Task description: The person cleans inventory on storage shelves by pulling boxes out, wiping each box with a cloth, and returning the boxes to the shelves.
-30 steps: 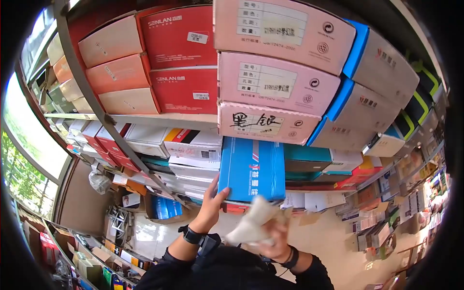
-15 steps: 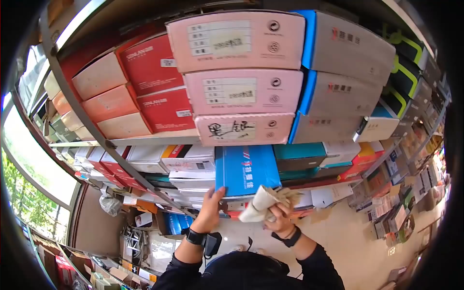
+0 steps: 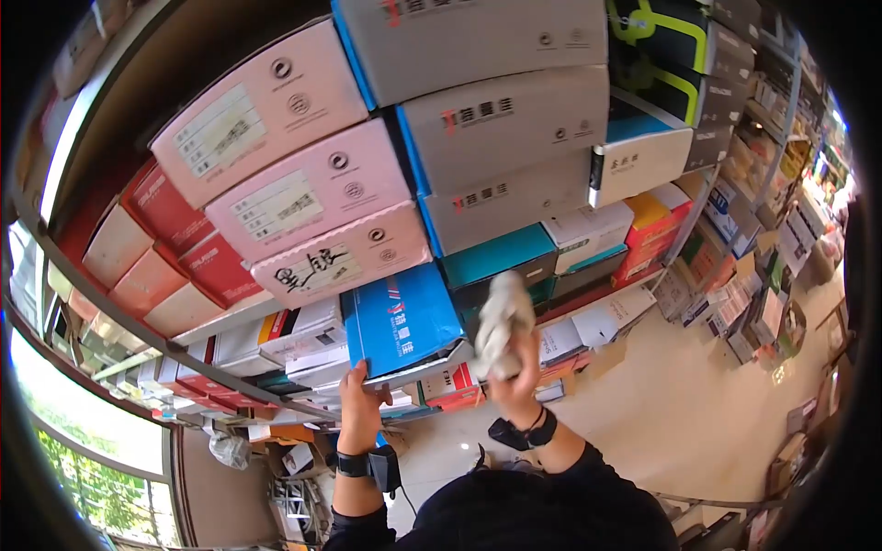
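Blue rectangular cardboard box [image 3: 404, 317] with white and red print lies on crowded metal shelving [image 3: 237, 318], seen from the wearer's head camera, its near end facing the wearer. At its seven o'clock, the left hand [image 3: 361, 406] is clamped on the near corner; at four o'clock, the right hand [image 3: 520, 363], blurred, has its fingers wrapped around a crumpled off-white cloth [image 3: 503, 317] just beside the box. Whether cloth and cardboard touch cannot be told. The step in hand appears to be steadying the box while working the cloth near it; a pass over the top would call for a firm left hold and a reach toward nine o'clock by the right. A stack of three pink cardboard cartons [image 3: 317, 186], the lowest hand-lettered in black, looms at eleven o'clock and limits room over the far end. Grey cardboard boxes with blue edges [image 3: 510, 108] rise at one o'clock, a teal-topped box [image 3: 499, 258] hems in two, and white cardboard boxes [image 3: 317, 340] crowd nine. Pale floor [image 3: 616, 404] spreads beyond four o'clock.
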The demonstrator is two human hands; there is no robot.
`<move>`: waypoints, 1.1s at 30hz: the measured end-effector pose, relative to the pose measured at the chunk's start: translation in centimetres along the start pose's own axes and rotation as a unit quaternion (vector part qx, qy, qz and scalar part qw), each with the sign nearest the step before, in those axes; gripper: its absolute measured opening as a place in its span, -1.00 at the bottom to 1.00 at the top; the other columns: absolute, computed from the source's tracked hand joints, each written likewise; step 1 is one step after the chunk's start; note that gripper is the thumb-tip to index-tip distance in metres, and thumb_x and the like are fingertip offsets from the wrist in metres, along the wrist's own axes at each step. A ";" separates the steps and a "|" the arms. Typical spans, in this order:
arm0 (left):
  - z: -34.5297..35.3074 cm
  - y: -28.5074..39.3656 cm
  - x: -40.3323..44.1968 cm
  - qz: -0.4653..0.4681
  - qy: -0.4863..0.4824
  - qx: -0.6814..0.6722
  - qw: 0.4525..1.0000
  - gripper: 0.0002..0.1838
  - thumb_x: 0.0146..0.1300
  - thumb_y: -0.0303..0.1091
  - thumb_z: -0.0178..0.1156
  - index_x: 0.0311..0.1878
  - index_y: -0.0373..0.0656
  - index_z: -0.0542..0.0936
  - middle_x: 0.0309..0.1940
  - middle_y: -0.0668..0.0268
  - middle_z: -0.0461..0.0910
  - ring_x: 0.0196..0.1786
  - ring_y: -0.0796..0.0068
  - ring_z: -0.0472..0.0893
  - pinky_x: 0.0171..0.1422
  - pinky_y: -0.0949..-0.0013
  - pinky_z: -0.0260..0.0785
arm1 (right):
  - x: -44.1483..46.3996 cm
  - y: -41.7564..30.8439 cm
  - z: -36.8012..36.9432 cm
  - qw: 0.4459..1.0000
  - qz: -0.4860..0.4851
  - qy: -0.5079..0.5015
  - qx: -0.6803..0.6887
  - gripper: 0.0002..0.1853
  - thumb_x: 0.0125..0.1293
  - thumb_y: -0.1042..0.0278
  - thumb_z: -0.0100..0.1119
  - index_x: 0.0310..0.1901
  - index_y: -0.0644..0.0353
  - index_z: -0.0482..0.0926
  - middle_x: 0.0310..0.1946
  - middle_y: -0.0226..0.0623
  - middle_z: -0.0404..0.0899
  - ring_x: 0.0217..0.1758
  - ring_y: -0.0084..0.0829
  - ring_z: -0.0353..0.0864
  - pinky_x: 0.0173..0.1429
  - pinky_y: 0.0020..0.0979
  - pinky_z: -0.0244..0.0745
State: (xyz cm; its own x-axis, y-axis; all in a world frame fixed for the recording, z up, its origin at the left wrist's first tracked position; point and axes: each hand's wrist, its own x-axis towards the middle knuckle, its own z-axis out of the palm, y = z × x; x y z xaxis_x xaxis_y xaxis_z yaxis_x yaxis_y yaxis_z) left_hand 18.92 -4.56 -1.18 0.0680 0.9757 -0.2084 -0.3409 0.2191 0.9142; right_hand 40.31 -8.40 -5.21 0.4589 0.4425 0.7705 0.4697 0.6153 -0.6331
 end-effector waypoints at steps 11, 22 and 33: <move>0.5 -1.5 -0.4 0.134 0.052 0.050 0.988 -0.73 0.13 -0.37 0.02 -0.13 -0.26 0.30 -0.21 0.14 0.44 -0.23 0.37 0.51 -0.11 0.32 0.40 | 0.6 -0.4 5.5 0.983 0.017 -0.155 -0.098 -0.42 -0.33 0.69 0.13 -0.13 -0.02 0.46 -0.12 -0.10 0.26 -0.05 -0.04 0.28 -0.02 -0.17 0.29; 7.5 -0.6 0.7 0.202 -0.179 0.195 0.943 -0.53 0.12 -0.51 -0.08 0.15 -0.26 0.19 -0.35 0.16 0.50 -0.39 0.42 0.53 -0.31 0.46 0.41 | 3.2 2.6 -4.1 0.700 0.482 -0.042 0.525 -0.65 -0.03 0.50 -0.03 -0.11 0.16 0.31 -0.15 -0.32 0.38 -0.10 -0.36 0.42 0.05 -0.39 0.33; 12.2 -2.3 5.7 0.252 -0.164 0.446 0.843 -0.28 -0.07 -0.54 0.02 0.26 0.00 0.11 -0.73 0.19 0.42 -0.73 0.46 0.44 -0.58 0.44 0.28 | 2.8 8.2 -2.8 0.749 0.427 -0.118 0.492 -0.59 0.14 0.23 -0.16 0.01 0.21 0.31 -0.10 -0.22 0.43 -0.05 -0.37 0.44 0.06 -0.41 0.35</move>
State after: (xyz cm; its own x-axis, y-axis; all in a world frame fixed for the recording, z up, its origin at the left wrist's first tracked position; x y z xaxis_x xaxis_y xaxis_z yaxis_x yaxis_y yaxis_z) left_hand 31.50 0.58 -0.21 0.4311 0.8647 0.2578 0.4270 -0.4472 0.7859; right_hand 47.53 -3.97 -8.47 0.0744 0.9808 0.1802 -0.7569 0.1732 -0.6302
